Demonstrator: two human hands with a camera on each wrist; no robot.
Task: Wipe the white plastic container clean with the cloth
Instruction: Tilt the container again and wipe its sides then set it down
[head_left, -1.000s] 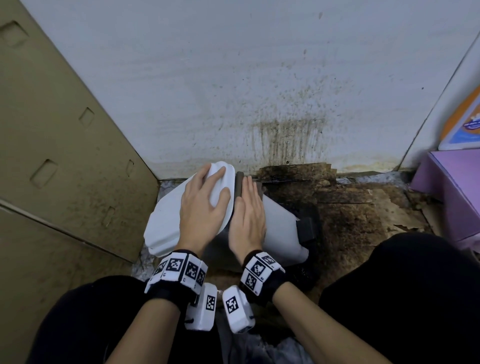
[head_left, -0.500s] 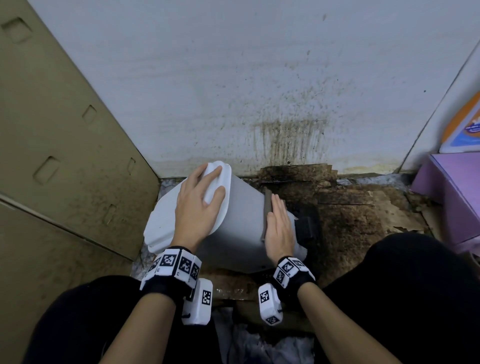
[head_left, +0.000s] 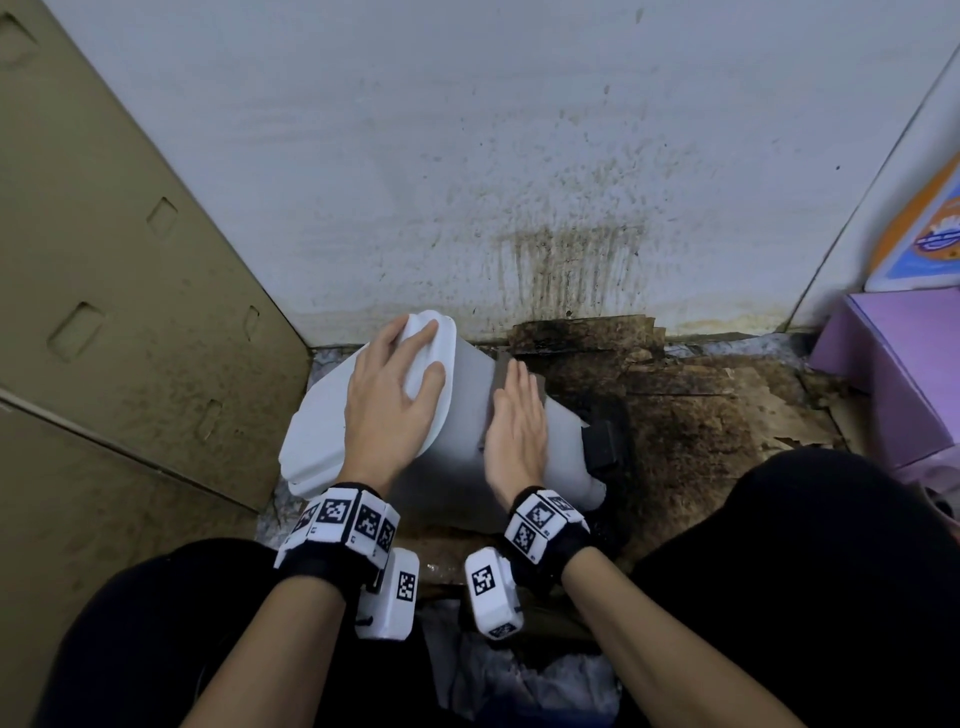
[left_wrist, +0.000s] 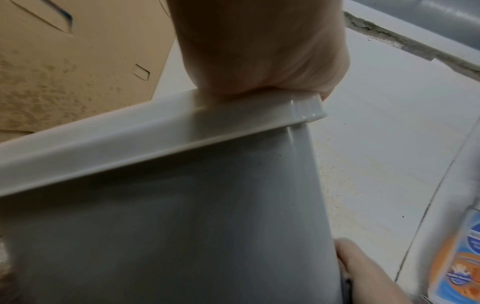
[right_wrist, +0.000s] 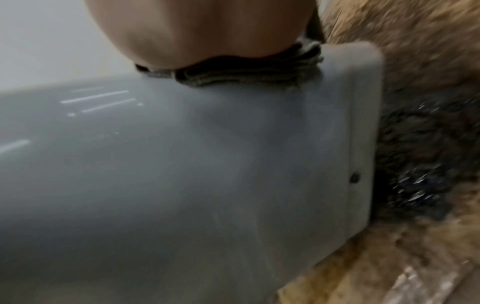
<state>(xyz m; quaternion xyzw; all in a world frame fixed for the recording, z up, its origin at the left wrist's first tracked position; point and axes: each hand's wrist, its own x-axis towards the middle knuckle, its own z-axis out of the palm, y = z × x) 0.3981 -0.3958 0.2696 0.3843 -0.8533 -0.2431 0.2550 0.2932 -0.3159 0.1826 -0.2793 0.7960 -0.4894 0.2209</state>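
The white plastic container (head_left: 457, 467) lies on its side on the floor, lid (head_left: 311, 431) toward the left. My left hand (head_left: 389, 395) rests on the lid with straight fingers, thumb at the lid's edge. My right hand (head_left: 517, 421) lies flat on the container's upper side and presses a dark grey cloth (head_left: 501, 369) against it; only the cloth's far edge shows past the fingers. In the right wrist view the folded cloth (right_wrist: 246, 74) is squeezed between palm and container (right_wrist: 207, 174). The left wrist view shows the lid rim (left_wrist: 155, 139) under the heel of my hand.
A stained white wall (head_left: 519, 156) stands right behind the container. Brown cardboard (head_left: 130, 312) closes the left side. Dark, soaked cardboard (head_left: 701, 415) covers the floor to the right. A purple box (head_left: 893, 364) and an orange-blue package (head_left: 924, 228) sit at far right. My knees flank the container.
My right hand with the cloth slid right toward the container's base, then came back left toward the lid. The left hand stayed on the lid.
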